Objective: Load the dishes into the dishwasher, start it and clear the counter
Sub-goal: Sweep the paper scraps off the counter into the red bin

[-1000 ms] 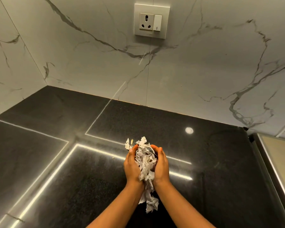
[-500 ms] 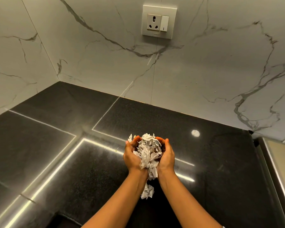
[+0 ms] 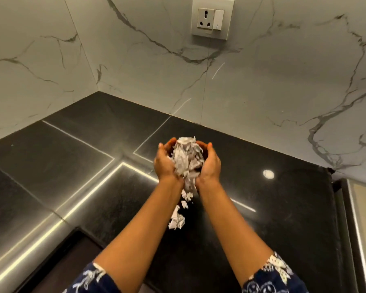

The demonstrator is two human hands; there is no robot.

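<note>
View: head, the only one, looking down into a counter corner
Left hand (image 3: 165, 163): cupped, fingers curled round the left side of the paper
Right hand (image 3: 210, 163): cupped the same way on the right side, so the two hands hold the load between them
Paper (image 3: 186, 159): a wad of torn white scraps, held above the counter mid-scene; a thin tail trails down between the wrists
Clump (image 3: 176, 221): a small bunch of scraps nearer than the wrists; whether it hangs from the tail, is falling or lies on the counter I cannot tell
Counter (image 3: 72, 166): black and glossy, with bright light strips reflected in it; a few tiny pale specks just left of the left hand
Wall (image 3: 135, 70): marbled, meeting the counter on the far side and the left; a socket (image 3: 212, 17) sits high on it, beyond the hands
Near left: a dark recess (image 3: 61, 263) in the counter edge – what it is I cannot tell
Right edge: a pale panel (image 3: 363, 218) beside the counter, not identifiable
Dishes, dishwasher: none in view, so loading and starting cannot be judged
Progress: this looks like the counter-clearing part, with most of the litter gathered in the hands
Left: carry the wad to a bin, pick up the clump and specks
Risk: loose scraps may slip out of the gap at the wrists
</note>
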